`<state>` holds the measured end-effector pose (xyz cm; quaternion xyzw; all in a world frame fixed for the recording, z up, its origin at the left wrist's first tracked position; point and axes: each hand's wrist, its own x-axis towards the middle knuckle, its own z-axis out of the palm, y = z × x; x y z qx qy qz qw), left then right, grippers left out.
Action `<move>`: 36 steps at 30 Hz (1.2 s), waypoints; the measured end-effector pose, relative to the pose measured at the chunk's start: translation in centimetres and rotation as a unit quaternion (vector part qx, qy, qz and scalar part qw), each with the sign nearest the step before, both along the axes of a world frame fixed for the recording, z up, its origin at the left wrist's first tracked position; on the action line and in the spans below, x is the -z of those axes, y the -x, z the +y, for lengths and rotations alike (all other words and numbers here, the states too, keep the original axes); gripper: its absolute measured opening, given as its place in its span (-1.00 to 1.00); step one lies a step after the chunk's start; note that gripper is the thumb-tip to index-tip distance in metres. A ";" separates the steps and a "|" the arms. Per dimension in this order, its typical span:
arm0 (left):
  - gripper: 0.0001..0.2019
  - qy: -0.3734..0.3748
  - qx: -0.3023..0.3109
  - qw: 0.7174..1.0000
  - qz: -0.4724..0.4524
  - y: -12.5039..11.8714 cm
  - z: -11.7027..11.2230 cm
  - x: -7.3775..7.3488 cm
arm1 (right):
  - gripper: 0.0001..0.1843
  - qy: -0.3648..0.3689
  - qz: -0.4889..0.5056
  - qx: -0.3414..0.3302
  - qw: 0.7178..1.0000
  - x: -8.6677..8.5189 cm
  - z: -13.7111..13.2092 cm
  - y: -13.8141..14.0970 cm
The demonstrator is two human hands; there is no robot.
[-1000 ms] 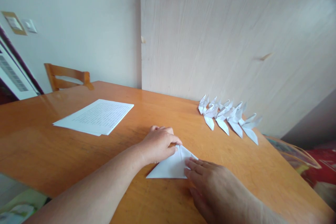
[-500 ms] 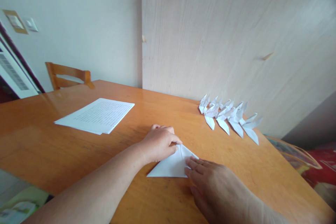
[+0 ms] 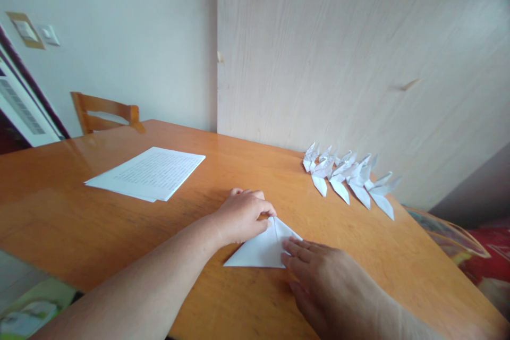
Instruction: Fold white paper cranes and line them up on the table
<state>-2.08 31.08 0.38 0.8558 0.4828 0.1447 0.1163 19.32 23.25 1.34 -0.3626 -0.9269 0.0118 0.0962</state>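
A white sheet of paper (image 3: pixel 258 251), folded into a triangle, lies on the table in front of me. At its top corner, the thumb and forefinger of my left hand (image 3: pixel 246 217) pinch the paper, the other fingers curled. My right hand (image 3: pixel 324 273) rests flat across the triangle's right side, with its fingers stretched out and covering the right corner. A crease runs down from the top corner between my hands.
Several folded paper birds (image 3: pixel 360 175) stand in rows at the table's far right, by the pale wooden panel (image 3: pixel 319 64). A stack of printed sheets (image 3: pixel 149 172) lies at the left of the wooden table (image 3: pixel 223 162). Behind it is a chair (image 3: pixel 105 112).
Both hands keep their places on the folded paper. The whole view has shifted very slightly.
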 end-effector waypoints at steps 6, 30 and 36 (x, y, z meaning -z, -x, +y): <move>-0.76 -0.008 0.003 1.000 -0.001 0.0 -0.1 0.0 | -0.73 0.003 -0.007 0.006 1.000 -0.3 0.1 0.0; -0.60 -0.092 0.003 0.992 0.088 -1.5 -2.3 -0.7 | -0.58 0.045 -0.060 0.010 0.997 -0.2 0.2 0.2; -0.56 -0.089 -0.004 0.992 0.095 -1.6 -2.6 -1.1 | -0.58 0.015 -0.064 0.003 0.998 0.6 0.1 0.1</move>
